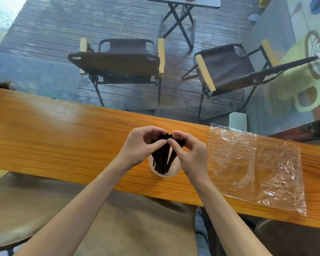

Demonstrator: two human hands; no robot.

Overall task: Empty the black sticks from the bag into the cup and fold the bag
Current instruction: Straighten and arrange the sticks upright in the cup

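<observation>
A bundle of black sticks [162, 156] stands in a clear plastic cup [171, 174] on the wooden counter [63, 137]. My left hand [143, 145] and my right hand [189, 154] cup the stick tops from either side, fingertips meeting over them. The sticks lean together and fan out slightly at the top. The clear plastic bag [255, 169] lies flat and crinkled on the counter to the right of the cup, with nothing visible inside. Neither hand touches the bag.
The counter is a narrow plank running left to right. Beyond a glass pane are two folding chairs [122, 61] [227, 69] and a small folding table [183, 8] on dark decking. Brown cushioned stools [44, 209] sit below the counter's near edge.
</observation>
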